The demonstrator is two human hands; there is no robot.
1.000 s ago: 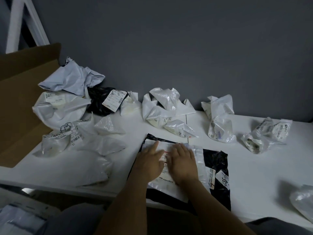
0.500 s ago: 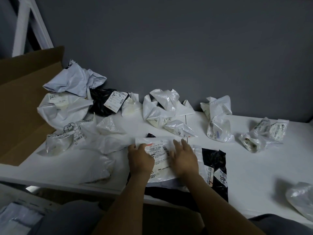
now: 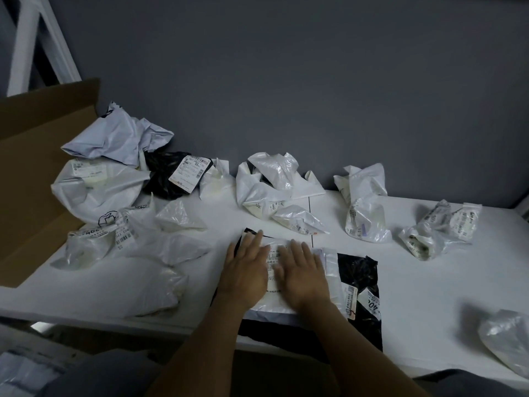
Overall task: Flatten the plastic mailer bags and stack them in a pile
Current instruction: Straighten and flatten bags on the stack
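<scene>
Pressing palms down, the left hand point(image 3: 246, 270) and right hand point(image 3: 303, 275) lie side by side on a white mailer point(image 3: 274, 308). Neither has a grip on anything and the fingers are straight, seemingly smoothing it flat atop the black mailer point(image 3: 357, 270) at the worktop's point(image 3: 429, 296) near edge. Crumpled bags point(image 3: 269, 179) wait farther back.

Left hand point(image 3: 247, 272) and right hand point(image 3: 304, 277) are lying palm down, side by side, with fingers straight, slightly spread and pointing away from the body; the thumbs are nearly meeting between them. The bare left forearm point(image 3: 197, 348) and right forearm point(image 3: 363, 351) are reaching forward from the lower edge of the view, converging toward the wrists.
</scene>
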